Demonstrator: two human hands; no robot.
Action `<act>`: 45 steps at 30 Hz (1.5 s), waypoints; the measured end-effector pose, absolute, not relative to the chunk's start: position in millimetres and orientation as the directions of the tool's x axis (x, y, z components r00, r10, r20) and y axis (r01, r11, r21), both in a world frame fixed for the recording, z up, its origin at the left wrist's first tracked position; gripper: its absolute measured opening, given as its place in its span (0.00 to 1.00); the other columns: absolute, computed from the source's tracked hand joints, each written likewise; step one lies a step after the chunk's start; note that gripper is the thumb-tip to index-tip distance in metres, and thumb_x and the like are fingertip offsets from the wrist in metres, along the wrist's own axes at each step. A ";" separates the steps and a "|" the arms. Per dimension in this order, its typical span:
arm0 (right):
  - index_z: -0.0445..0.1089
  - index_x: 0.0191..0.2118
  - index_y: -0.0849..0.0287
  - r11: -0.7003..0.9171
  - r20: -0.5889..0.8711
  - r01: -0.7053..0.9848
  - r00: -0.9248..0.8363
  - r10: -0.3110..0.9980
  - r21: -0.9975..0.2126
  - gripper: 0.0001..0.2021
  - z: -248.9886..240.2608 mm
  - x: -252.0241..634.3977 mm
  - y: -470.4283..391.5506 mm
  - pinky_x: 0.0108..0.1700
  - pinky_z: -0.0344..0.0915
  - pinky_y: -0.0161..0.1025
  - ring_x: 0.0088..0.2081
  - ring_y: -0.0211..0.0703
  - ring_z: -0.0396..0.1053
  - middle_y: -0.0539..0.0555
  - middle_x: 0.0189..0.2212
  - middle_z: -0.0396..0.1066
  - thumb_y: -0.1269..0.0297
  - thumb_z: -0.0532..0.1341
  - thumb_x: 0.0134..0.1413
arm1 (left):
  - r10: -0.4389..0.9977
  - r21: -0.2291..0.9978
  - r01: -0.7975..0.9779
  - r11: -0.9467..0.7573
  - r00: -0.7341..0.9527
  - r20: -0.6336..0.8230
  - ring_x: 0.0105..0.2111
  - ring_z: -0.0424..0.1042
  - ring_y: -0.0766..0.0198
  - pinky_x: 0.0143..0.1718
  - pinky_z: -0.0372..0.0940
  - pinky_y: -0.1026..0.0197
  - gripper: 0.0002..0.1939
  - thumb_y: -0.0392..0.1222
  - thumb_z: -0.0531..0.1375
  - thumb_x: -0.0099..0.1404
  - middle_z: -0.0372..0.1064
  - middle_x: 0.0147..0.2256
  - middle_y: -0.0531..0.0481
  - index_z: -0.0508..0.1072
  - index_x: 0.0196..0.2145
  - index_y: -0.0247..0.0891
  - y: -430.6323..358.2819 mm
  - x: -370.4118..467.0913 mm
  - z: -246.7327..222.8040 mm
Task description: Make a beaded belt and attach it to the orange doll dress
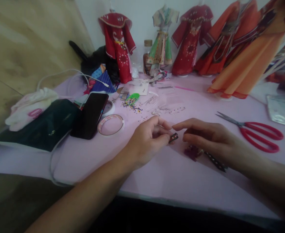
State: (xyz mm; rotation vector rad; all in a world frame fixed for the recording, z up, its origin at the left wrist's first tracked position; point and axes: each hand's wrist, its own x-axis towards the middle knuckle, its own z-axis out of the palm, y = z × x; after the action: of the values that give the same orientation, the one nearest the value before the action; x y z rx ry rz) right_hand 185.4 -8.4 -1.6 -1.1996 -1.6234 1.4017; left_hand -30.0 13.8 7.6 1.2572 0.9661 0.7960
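Observation:
My left hand, at the middle of the table, pinches a small dark patterned strip of trim between thumb and fingers. Close by on the right is my right hand, its index finger stretched toward the strip and its thumb apart, with nothing visible between them. Partly hidden below the right hand lie a dark red piece with gold bits and a longer dark strip with light dots. Red-handled scissors rest beyond my right hand, blades pointing left.
Left of my hands lie a tape roll, a black phone and a dark green pouch. Loose beads spill from a green dish. Miniature dresses, including a red one and an orange one, stand along the back.

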 end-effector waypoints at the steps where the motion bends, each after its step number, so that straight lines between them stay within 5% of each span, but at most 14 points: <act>1: 0.73 0.57 0.55 -0.002 -0.078 0.210 -0.354 0.932 -0.978 0.18 -1.8 185.5 -8.2 0.28 0.74 0.34 0.27 0.37 0.73 0.51 0.31 0.74 0.54 0.64 0.66 | 0.903 0.988 0.035 0.149 0.402 -0.150 0.35 0.77 0.65 0.41 0.68 0.61 0.07 0.30 0.63 0.63 0.78 0.33 0.51 0.70 0.39 0.36 13.6 -30.0 7.7; 18: 0.72 0.57 0.54 0.011 -0.104 0.279 -0.392 0.914 -0.960 0.18 -1.8 182.8 -9.8 0.29 0.66 0.34 0.28 0.36 0.68 0.50 0.31 0.71 0.52 0.62 0.68 | 0.895 0.988 0.138 0.070 0.428 -0.123 0.34 0.74 0.67 0.39 0.66 0.63 0.07 0.31 0.65 0.62 0.75 0.31 0.53 0.71 0.37 0.36 12.8 -32.0 9.9; 28: 0.71 0.57 0.54 -0.155 -0.164 0.057 -0.434 0.886 -0.986 0.19 -3.1 178.3 -6.1 0.25 0.66 0.32 0.25 0.34 0.64 0.48 0.29 0.69 0.57 0.66 0.64 | 0.888 0.988 0.107 0.110 0.436 -0.146 0.32 0.76 0.66 0.37 0.67 0.63 0.09 0.33 0.66 0.62 0.75 0.30 0.54 0.70 0.38 0.37 11.6 -29.9 9.7; 35: 0.68 0.59 0.55 -0.199 -0.183 0.004 -0.413 0.892 -0.980 0.21 -3.3 181.2 -4.8 0.27 0.69 0.34 0.27 0.35 0.66 0.53 0.39 0.75 0.59 0.66 0.63 | 0.873 0.988 0.037 0.151 0.465 -0.151 0.31 0.77 0.66 0.36 0.68 0.62 0.08 0.38 0.64 0.66 0.78 0.29 0.51 0.69 0.39 0.37 12.7 -29.6 6.3; 45: 0.68 0.60 0.54 -0.196 -0.185 0.011 -0.394 0.900 -0.981 0.22 -5.1 180.3 -5.3 0.25 0.69 0.33 0.24 0.34 0.65 0.47 0.30 0.68 0.60 0.67 0.61 | 0.884 0.984 0.062 0.165 0.434 -0.176 0.30 0.76 0.66 0.36 0.67 0.62 0.08 0.35 0.65 0.63 0.75 0.27 0.54 0.69 0.39 0.37 12.3 -28.7 9.2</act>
State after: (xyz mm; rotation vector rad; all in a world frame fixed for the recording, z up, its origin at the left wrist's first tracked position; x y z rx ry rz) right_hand 180.3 -5.3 -5.1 -1.1131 -1.3804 1.6709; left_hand -28.7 12.3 9.2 1.2781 0.9656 0.7382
